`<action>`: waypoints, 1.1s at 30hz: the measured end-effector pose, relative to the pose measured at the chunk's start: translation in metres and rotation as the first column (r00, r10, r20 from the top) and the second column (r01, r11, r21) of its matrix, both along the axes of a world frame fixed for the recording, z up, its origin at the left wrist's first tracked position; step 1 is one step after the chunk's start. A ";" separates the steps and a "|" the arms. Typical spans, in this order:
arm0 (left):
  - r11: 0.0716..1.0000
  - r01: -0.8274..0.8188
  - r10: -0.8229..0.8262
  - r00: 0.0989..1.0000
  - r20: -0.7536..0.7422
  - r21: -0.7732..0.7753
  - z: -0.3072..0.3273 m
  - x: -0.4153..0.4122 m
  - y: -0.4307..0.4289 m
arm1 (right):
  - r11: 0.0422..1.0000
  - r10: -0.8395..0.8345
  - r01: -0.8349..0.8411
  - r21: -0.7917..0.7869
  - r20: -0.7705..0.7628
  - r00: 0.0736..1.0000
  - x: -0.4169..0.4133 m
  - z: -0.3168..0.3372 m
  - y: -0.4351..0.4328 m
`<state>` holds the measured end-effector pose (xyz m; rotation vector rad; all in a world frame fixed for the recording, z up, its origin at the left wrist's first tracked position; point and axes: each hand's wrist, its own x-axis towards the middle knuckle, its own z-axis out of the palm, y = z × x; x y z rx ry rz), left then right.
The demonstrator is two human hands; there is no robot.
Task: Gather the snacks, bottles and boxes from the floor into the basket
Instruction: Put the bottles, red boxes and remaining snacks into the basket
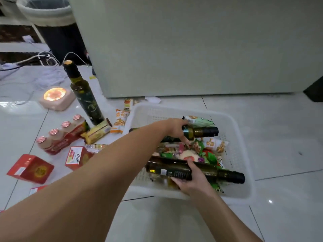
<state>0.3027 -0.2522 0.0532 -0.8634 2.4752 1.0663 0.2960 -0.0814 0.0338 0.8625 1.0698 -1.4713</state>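
A white plastic basket (234, 130) sits on the tiled floor and holds several snack packets. My left hand (176, 130) grips a dark olive oil bottle (202, 132) lying across the far half of the basket. My right hand (192, 180) grips a second dark bottle (222, 172) lying over the near half. On the floor to the left stand a third upright dark bottle (85, 96), a pack of small drink bottles (61, 135), a yellow snack bar (97, 132), orange snack packets (120, 120) and two red boxes (30, 168) (77, 157).
A large pale cabinet (192, 46) stands right behind the basket. A dark bin (56, 32) and white cables (45, 58) lie at the back left. A pink pack with a shiny round lid (56, 97) sits left of the upright bottle. A dark object (314, 91) is at the right edge.
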 end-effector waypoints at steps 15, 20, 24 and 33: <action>0.861 -0.265 0.137 0.943 -0.304 -0.434 0.059 0.128 -0.059 | 0.220 0.966 -0.863 0.455 -0.226 0.127 -0.024 0.078 -0.043; 0.520 -0.634 0.500 0.769 -0.398 -0.572 0.077 0.332 -0.077 | 0.354 0.718 -0.881 0.315 -0.695 0.040 0.063 0.089 -0.144; 0.236 -0.835 0.794 0.461 -0.397 -0.497 0.070 0.498 -0.035 | 0.141 0.525 -0.903 0.406 -0.804 -0.279 0.172 0.076 -0.174; -0.069 -0.991 0.938 -0.026 -0.345 -0.114 -0.014 0.606 0.117 | -0.312 -0.058 -0.637 0.705 -0.683 -0.728 0.271 0.032 -0.149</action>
